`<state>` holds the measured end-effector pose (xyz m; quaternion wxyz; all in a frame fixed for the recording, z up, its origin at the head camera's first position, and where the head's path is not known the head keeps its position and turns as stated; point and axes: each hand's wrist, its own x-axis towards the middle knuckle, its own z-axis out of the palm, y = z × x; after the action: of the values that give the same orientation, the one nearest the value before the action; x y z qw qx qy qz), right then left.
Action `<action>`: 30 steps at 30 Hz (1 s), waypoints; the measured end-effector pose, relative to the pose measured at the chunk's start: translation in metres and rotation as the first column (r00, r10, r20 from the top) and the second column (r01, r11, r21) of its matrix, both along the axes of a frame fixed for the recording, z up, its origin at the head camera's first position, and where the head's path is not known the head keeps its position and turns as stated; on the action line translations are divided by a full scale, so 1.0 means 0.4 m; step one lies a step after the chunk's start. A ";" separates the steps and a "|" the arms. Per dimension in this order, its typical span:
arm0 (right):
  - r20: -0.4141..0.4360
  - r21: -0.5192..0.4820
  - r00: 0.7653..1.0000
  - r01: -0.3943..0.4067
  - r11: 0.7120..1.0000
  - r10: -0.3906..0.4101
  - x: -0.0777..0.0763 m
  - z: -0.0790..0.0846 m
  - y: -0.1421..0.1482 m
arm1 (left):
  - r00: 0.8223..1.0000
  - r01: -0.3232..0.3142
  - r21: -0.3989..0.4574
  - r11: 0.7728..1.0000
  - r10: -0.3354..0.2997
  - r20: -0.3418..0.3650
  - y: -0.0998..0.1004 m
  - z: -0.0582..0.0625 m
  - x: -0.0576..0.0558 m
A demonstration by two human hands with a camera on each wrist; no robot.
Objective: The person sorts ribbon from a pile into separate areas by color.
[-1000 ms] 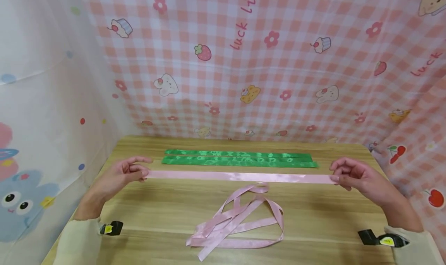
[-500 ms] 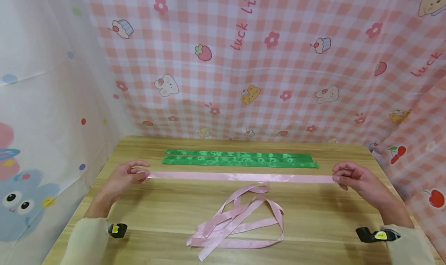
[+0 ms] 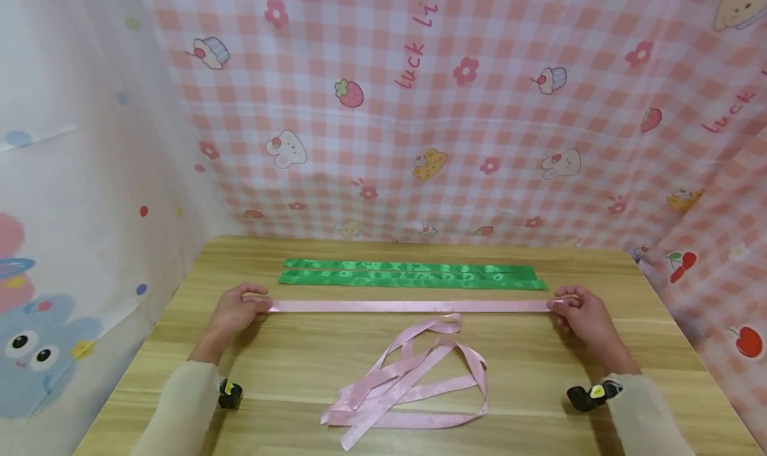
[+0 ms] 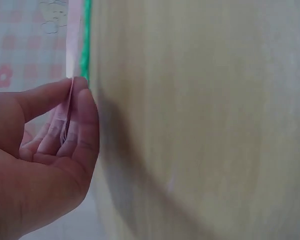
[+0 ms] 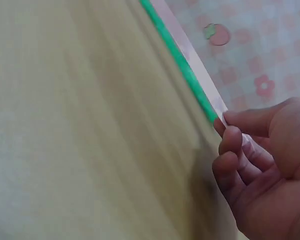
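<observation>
A pink satin ribbon (image 3: 407, 306) stretches straight from side to side between both hands. My left hand (image 3: 238, 307) pinches its left end between thumb and fingertips; in the left wrist view a short tail of ribbon (image 4: 69, 100) hangs inside the fingers. At the other end my right hand (image 3: 584, 313) pinches it the same way, thumb (image 5: 255, 121) against the index finger. Behind it, green ribbon strips (image 3: 413, 276) lie flat side by side, parallel to the pink one. Nearer the front, a loosely looped pink ribbon (image 3: 413, 383) lies on the table.
The wooden table (image 3: 287, 389) backs onto a pink checked cloth (image 3: 383, 130) printed with cartoons. A white patterned cloth (image 3: 78, 176) hangs on the left. Each sleeve carries a black wrist camera (image 3: 230, 393).
Both hands have moved inward and slightly toward the front, keeping hold of the pink ribbon's ends. The green strips and the looped pink ribbon have stayed put.
</observation>
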<state>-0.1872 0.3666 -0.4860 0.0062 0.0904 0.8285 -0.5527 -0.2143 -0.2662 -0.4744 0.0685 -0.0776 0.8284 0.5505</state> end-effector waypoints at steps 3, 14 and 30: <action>0.025 0.014 1.000 0.012 1.000 -0.012 0.007 -0.016 0.003 | 1.000 -0.014 -0.001 1.000 0.014 0.023 0.003 -0.011 0.000; 0.018 0.029 0.999 0.036 0.999 -0.037 0.062 -0.035 0.039 | 0.995 0.001 -0.015 1.000 0.000 0.095 -0.038 -0.019 0.012; 0.017 0.070 0.997 0.071 0.995 -0.073 0.061 -0.048 0.032 | 0.984 -0.111 0.045 0.993 0.104 0.141 -0.043 -0.028 0.019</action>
<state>-0.1629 0.3794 -0.5050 -0.0085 0.1258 0.8432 -0.5225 -0.2067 -0.2835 -0.4856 0.0981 -0.1586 0.8015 0.5682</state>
